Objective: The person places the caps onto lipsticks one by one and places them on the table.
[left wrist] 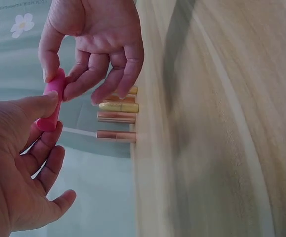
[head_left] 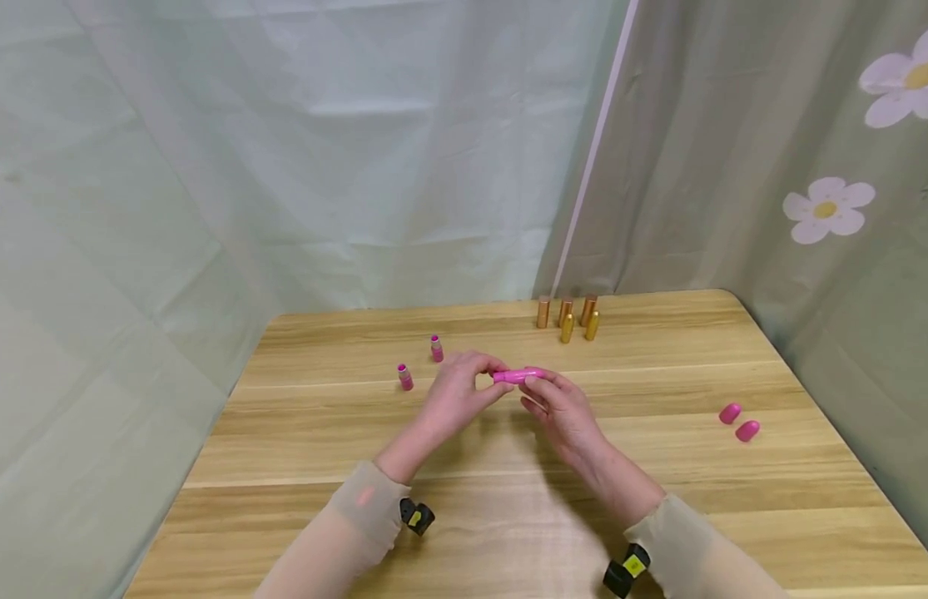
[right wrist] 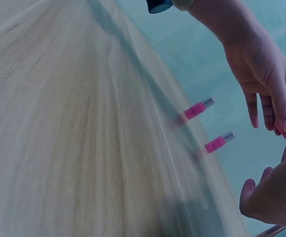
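Observation:
A pink lipstick tube [head_left: 516, 377] is held level above the middle of the table. My left hand [head_left: 458, 389] pinches its left end between thumb and fingers. At the other end, the thumb and fingertips of my right hand [head_left: 567, 409] grip the rounded cap. In the left wrist view the lipstick tube [left wrist: 55, 94] spans both hands, its two parts together with no silver collar showing. To the left stand two uncapped lipsticks [head_left: 437, 349] [head_left: 405, 378], pink with silver collars. Two loose pink caps [head_left: 729, 413] [head_left: 747, 430] stand at the right.
Near the back edge stand several copper-coloured tubes [head_left: 543, 313], with two gold bullet-shaped tubes [head_left: 567, 329] [head_left: 593, 325] just in front. The wooden table [head_left: 321, 466] meets a pale curtain [head_left: 404, 166] behind. Black wrist cameras [head_left: 417, 517] hang under both sleeves.

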Available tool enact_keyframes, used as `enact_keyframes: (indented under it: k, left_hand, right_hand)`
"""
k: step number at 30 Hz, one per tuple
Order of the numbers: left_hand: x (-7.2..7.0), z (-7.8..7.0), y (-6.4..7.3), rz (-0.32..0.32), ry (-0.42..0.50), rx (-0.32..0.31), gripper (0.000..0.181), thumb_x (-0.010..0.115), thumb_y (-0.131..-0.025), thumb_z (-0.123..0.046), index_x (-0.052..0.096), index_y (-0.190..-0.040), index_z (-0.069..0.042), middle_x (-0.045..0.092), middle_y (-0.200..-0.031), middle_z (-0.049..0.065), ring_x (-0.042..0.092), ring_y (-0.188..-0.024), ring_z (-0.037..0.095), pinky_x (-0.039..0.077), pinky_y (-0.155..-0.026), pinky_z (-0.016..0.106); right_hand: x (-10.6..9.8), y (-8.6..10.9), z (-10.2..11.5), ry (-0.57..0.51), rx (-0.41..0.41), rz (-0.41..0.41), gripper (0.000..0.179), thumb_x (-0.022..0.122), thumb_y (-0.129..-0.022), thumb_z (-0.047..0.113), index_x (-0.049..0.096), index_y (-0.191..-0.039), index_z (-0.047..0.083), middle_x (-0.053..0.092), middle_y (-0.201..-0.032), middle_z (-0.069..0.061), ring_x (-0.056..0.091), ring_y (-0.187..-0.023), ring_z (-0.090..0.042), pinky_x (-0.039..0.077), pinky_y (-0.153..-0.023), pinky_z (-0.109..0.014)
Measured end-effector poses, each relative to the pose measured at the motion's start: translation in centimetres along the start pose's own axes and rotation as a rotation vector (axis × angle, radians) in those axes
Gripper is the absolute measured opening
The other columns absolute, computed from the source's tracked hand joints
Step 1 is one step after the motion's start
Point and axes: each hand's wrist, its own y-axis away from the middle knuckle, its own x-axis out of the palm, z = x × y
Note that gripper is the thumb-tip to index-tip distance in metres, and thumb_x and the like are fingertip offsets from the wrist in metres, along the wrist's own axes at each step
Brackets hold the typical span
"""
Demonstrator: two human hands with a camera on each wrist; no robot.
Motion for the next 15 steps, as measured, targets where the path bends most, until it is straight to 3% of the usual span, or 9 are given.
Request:
enact_keyframes:
  k: [7, 12, 15]
  left_hand:
    - [0.44, -0.26, 0.24, 0.000, 0.031, -0.040, 0.021, 0.080, -0.091, -0.029, 0.074, -0.108, -0.017, 0.070, -0.105, -0.007, 0.057, -0.103, 0.018, 0.045, -0.090, 0.040]
    - [0.82, -0.19, 0.44, 0.003, 0.082, -0.072, 0.021, 0.080, -0.091, -0.027, 0.071, -0.108, -0.017, 0.067, -0.099, -0.009, 0.055, -0.097, 0.016, 0.045, -0.085, 0.038]
    - [1.10, -0.17, 0.49, -0.003, 0.106, -0.090, 0.022, 0.081, -0.090, -0.027, 0.070, -0.107, -0.016, 0.066, -0.097, -0.008, 0.056, -0.094, 0.015, 0.046, -0.082, 0.036]
  right_hand:
    - [0.09, 0.19, -0.10, 0.008, -0.038, -0.033, 0.006, 0.069, -0.096, 0.005, 0.071, -0.099, 0.009, 0.069, -0.100, 0.000, 0.065, -0.106, -0.020, 0.038, -0.113, -0.052]
    - [0.28, 0.08, -0.06, 0.050, -0.086, -0.040, 0.024, 0.071, -0.095, 0.006, 0.069, -0.117, -0.003, 0.068, -0.109, -0.003, 0.063, -0.105, -0.017, 0.042, -0.110, -0.048]
    - [0.40, 0.06, 0.01, 0.128, -0.122, -0.038, 0.035, 0.073, -0.095, 0.010, 0.065, -0.124, -0.008, 0.067, -0.115, -0.004, 0.061, -0.109, -0.018, 0.044, -0.107, -0.046]
